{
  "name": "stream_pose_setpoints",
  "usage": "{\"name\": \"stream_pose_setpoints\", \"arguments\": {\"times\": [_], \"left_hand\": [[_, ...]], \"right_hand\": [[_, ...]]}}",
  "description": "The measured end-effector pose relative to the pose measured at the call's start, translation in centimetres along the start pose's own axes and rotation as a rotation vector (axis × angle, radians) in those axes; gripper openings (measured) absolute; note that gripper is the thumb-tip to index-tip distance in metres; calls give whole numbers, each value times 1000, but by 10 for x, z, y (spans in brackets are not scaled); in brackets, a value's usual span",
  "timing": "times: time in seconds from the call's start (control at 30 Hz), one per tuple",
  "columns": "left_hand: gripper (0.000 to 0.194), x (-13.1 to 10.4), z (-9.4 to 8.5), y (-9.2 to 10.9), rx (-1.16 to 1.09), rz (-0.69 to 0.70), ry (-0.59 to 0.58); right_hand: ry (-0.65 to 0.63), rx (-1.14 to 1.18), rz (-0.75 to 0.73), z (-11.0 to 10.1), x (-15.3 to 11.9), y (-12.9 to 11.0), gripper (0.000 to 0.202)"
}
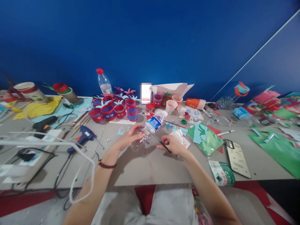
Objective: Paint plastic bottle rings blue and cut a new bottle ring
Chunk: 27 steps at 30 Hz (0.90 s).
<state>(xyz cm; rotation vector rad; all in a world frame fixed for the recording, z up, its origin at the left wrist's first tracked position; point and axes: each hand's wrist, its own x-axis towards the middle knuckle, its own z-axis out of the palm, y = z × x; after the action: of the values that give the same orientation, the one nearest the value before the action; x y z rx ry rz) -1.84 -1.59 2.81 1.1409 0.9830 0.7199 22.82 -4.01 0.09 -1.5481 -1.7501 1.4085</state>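
Observation:
My left hand (131, 136) is closed around a clear plastic bottle (154, 123) with a blue label, which lies tilted over the table with its neck pointing away. In my right hand (172, 145) is a pair of scissors (161, 142) with black handles. Their blades reach up and left to the bottle's side, just below the label. Whether the blades have gone through the plastic cannot be made out. Part of the bottle's lower end is hidden by my left fingers.
Decorated red and purple cups (108, 112) stand behind the bottle. A blue glue gun (85, 135), cables and a power strip (30, 153) lie left. On the right are a green packet (206, 140), a phone (237, 158) and a green-white sachet (221, 172). Paper cups (171, 106) stand at the back.

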Motion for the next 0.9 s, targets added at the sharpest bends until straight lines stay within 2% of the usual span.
{"name": "stream_pose_setpoints", "arguments": {"times": [0.23, 0.33, 0.43, 0.53, 0.9], "left_hand": [[53, 2, -5, -5, 23, 30, 35], [48, 4, -8, -6, -97, -48, 38], [39, 5, -11, -4, -282, -182, -54], [37, 5, -13, -3, -329, -248, -144], [34, 1, -5, -1, -262, -186, -74]], "right_hand": [[7, 6, 19, 0, -3, -5, 53], [18, 9, 32, 0, -3, -6, 53], [16, 17, -15, 0, -3, -5, 51], [1, 47, -44, 0, -4, -6, 51], [-22, 40, -31, 2, -7, -8, 49]]}}
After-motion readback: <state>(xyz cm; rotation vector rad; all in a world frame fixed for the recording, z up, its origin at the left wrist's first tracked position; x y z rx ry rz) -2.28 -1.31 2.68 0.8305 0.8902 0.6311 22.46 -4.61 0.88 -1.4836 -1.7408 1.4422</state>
